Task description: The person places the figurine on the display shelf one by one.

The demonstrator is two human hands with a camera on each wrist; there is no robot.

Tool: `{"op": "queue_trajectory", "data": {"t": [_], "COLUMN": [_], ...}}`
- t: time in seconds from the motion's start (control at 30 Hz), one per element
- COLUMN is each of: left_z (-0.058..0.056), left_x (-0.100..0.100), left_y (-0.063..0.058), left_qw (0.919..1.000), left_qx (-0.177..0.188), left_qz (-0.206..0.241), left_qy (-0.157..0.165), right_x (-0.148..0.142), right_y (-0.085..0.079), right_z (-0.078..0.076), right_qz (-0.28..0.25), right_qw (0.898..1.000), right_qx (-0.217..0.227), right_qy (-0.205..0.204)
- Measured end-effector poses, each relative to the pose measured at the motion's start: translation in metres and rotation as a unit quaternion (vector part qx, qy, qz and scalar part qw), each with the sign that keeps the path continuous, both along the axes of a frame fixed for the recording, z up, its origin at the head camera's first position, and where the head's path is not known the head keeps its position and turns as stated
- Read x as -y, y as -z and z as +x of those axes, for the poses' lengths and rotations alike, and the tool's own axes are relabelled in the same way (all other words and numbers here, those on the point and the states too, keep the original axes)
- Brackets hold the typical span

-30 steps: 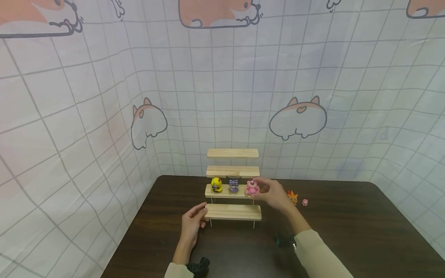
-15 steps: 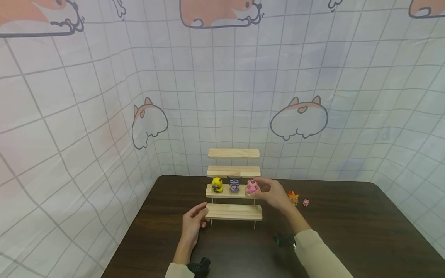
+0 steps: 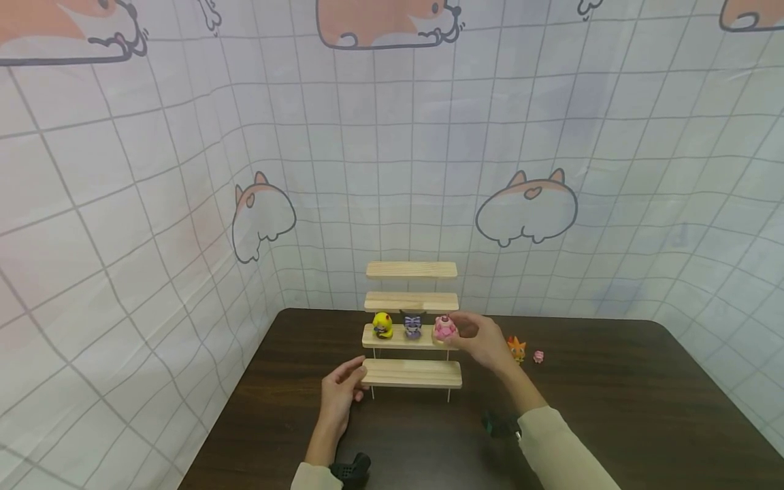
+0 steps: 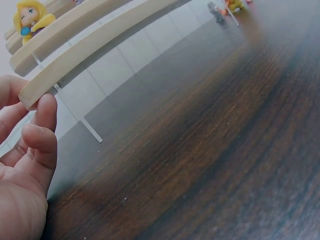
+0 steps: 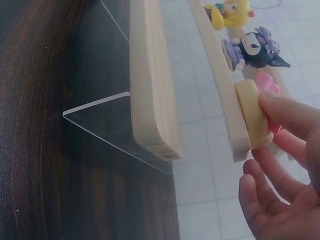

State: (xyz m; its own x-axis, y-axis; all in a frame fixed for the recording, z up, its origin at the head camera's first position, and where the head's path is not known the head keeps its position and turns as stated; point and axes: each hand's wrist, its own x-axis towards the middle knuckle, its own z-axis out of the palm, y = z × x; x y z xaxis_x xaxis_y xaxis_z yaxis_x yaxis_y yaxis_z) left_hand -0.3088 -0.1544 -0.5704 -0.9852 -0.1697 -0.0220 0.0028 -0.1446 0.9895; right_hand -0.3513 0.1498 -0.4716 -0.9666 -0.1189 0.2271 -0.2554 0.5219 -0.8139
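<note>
My right hand [image 3: 484, 340] pinches a pink bear figurine [image 3: 444, 328] at the right end of the second step up. The right wrist view shows its cream round base [image 5: 251, 112] against the wooden board, with my thumb and fingers partly hiding the pink body. My left hand [image 3: 340, 393] grips the left end of the lowest board [image 3: 412, 373] of the tiered display stand, fingers above and below the edge. On the same step as the bear stand a yellow-haired figurine [image 3: 382, 325] at the left and a purple and black figurine [image 3: 413, 326] in the middle.
Two higher boards [image 3: 412, 270] rise at the back of the stand, near the patterned cloth wall [image 3: 404, 190]. Right of my right hand, an orange figurine [image 3: 517, 349] and a tiny pink one [image 3: 538, 356] stand on the dark table [image 3: 612, 408]. Clear legs [image 5: 95, 104] support the stand.
The bear figurine has turned slightly in my right hand's fingers, its face showing less than before. My left hand stays on the lowest board.
</note>
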Motion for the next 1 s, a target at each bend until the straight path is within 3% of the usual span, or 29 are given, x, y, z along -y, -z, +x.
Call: {"op": "queue_trajectory", "data": {"t": [0.37, 0.77, 1.0], "left_z": [0.0, 0.0, 0.0], "left_x": [0.001, 0.0, 0.0], "left_y": [0.0, 0.001, 0.001], "left_qw": [1.0, 1.0, 1.0], "left_qx": [-0.003, -0.006, -0.007], "left_qz": [0.001, 0.007, 0.004], "left_qy": [0.001, 0.002, -0.003], "right_x": [-0.011, -0.055, -0.088], "right_y": [0.007, 0.021, 0.036], "right_z": [0.008, 0.044, 0.055], "right_qz": [-0.031, -0.016, -0.068], "right_qw": [0.999, 0.999, 0.996], "right_qx": [-0.016, -0.034, -0.023], "right_qy": [0.009, 0.035, 0.056]}}
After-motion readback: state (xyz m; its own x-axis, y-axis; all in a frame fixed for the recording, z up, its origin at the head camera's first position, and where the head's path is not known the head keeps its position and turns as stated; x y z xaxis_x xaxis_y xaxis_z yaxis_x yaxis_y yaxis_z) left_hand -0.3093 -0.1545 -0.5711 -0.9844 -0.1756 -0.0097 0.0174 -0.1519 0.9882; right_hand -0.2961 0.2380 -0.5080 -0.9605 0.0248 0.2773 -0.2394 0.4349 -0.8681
